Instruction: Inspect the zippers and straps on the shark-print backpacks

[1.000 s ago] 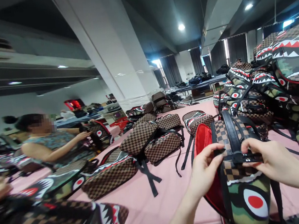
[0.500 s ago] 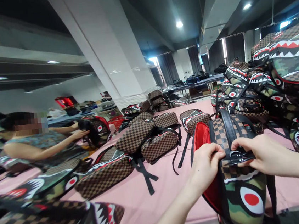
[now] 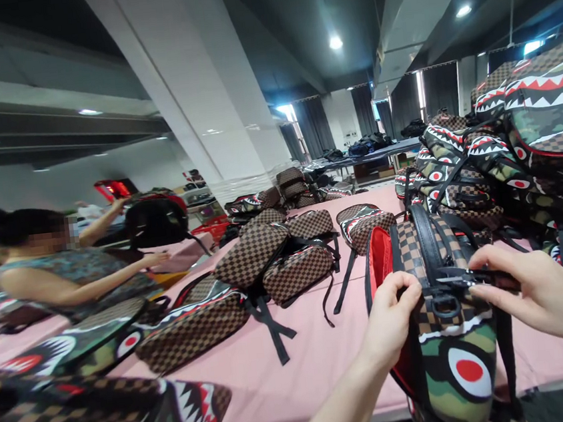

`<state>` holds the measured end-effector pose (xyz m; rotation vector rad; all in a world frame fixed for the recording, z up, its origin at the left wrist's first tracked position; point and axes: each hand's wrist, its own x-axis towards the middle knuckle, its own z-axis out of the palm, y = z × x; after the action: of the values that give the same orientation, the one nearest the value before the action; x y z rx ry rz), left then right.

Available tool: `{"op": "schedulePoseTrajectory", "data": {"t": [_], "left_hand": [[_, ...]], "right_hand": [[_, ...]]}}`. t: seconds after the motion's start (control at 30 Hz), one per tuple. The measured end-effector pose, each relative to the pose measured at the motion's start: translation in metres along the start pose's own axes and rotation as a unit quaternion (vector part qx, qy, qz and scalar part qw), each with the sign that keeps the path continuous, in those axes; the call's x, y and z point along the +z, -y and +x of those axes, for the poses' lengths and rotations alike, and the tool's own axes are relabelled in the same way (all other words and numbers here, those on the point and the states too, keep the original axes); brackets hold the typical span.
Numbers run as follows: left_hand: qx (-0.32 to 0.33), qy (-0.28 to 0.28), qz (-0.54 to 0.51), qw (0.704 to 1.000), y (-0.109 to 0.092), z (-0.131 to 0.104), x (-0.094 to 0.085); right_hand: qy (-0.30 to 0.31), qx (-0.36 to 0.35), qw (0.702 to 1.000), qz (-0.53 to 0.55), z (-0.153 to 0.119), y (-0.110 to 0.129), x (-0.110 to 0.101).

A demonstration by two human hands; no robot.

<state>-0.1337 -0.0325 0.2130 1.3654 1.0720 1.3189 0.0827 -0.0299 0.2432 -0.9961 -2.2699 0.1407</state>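
Observation:
A backpack (image 3: 431, 363) in brown check and green camouflage, with a red-and-white eye, stands in front of me at the right. Its red-lined opening gapes on the left side. My left hand (image 3: 390, 313) pinches its thumb and fingers together at the bag's piped edge; what lies between the fingertips is too small to make out. In my right hand (image 3: 535, 285) is a small pair of thread snips (image 3: 454, 279), their blades pointing left. The blades lie across the base of the black carry handle (image 3: 426, 239), just above a black ring (image 3: 445, 304).
Several checked bags (image 3: 253, 254) lie on the pink table (image 3: 312, 362) to the left, straps trailing. More shark-mouth backpacks are heaped high at right (image 3: 547, 109). Across the table at left, a co-worker (image 3: 67, 274) sits beside a dark backpack (image 3: 156, 221). A white pillar (image 3: 197, 79) rises behind.
My right hand has drawn back a little to the right, and the snips' blades now show clearly. My left hand keeps its pinch. The co-worker's arms have spread apart around the dark backpack.

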Motion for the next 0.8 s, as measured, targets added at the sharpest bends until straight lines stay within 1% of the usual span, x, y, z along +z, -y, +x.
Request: {"op": "schedulePoseTrajectory", "data": {"t": [0.1,0.23,0.37,0.53,0.7,0.77,0.8], "left_hand": [[0.001,-0.001,-0.011,1.000,0.000,-0.001,0.002],[0.004,-0.002,-0.018,1.000,0.000,-0.002,0.003],[0.002,-0.004,-0.016,1.000,-0.001,-0.002,0.003],[0.003,-0.002,-0.031,1.000,0.000,-0.002,0.003],[-0.028,-0.002,-0.111,0.993,0.000,-0.005,0.004],[-0.036,-0.015,-0.143,0.989,0.001,-0.004,0.008],[-0.037,-0.027,-0.162,0.986,0.001,-0.003,0.011]], "right_hand": [[0.026,-0.040,0.998,-0.033,0.003,0.002,-0.002],[0.063,-0.049,0.996,-0.042,0.010,0.005,-0.002],[0.052,-0.045,0.997,-0.024,0.017,0.005,0.002],[0.063,-0.071,0.995,-0.031,0.016,0.005,0.007],[0.047,-0.039,0.998,0.033,0.005,-0.002,0.010],[0.023,-0.011,0.997,0.072,-0.004,-0.003,0.013],[-0.001,0.011,0.996,0.089,-0.009,-0.003,0.016]]}}
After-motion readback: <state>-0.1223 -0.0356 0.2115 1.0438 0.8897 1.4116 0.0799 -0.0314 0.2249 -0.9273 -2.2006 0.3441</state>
